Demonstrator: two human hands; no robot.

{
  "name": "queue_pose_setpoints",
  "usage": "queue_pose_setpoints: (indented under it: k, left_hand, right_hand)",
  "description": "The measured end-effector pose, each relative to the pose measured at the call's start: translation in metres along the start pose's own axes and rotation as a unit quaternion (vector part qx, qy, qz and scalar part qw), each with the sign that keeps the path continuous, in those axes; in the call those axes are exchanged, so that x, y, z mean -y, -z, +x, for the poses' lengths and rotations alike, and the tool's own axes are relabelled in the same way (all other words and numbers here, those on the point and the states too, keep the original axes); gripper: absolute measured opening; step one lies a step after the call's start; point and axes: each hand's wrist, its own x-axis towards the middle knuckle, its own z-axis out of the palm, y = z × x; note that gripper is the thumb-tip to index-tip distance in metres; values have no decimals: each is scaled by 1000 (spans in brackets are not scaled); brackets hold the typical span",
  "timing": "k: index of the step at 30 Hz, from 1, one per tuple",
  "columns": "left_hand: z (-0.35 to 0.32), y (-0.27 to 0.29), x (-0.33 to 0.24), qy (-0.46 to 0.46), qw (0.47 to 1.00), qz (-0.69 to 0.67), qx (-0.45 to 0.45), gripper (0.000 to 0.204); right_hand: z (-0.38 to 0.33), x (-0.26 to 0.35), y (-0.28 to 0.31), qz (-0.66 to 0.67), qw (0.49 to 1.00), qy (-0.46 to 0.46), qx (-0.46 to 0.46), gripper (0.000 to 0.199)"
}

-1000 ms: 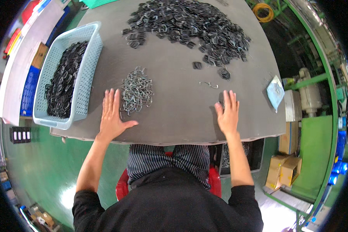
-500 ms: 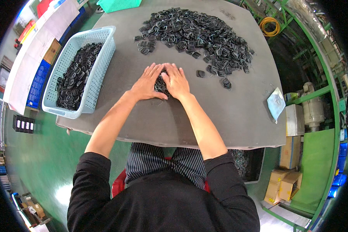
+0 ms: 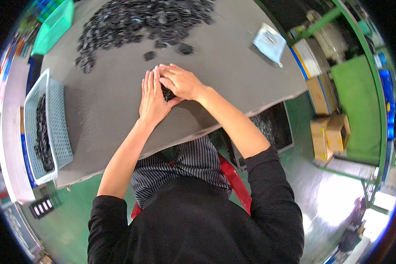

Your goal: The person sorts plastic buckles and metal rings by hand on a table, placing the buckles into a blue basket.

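My left hand [image 3: 152, 103] and my right hand [image 3: 182, 82] are cupped together on the grey table [image 3: 108, 92], fingers straight and held close. Between the palms they press on a small clump of dark, wiry scraps [image 3: 167, 94], mostly covered by the hands. My right fingers reach over the left fingertips. Beyond them lies a broad heap of small black plastic buckles [image 3: 141, 22], blurred in this view. Two stray pieces, one a loose buckle [image 3: 149, 56], lie between the heap and my hands.
A light blue basket [image 3: 61, 127] holding black buckles stands at the table's left edge. A green basket [image 3: 55, 31] is at the far left. A blue-and-white mask-like item [image 3: 269, 44] lies right. Below the right edge are a dark tray [image 3: 277, 125] and cardboard boxes [image 3: 319, 143].
The view has swung right, so the table and its contents appear turned and farther left. My hands have drawn closer, the right now overlapping the left's fingers around the scraps.
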Motion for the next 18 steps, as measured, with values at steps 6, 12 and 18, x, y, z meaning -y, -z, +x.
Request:
queue_pose_setpoints:
  k: [6, 12, 18]
  left_hand:
    - [47, -58, -85, -106, 994, -31, 16, 101]
    - [67, -106, -167, -162, 984, -68, 35, 98]
    - [38, -123, -226, -239, 962, -122, 52, 101]
  right_hand:
    - [-78, -64, 73, -37, 995, -91, -27, 52]
    - [-158, -95, 135, -54, 986, -133, -83, 50]
    - [-233, -62, 165, -29, 974, -189, -124, 43]
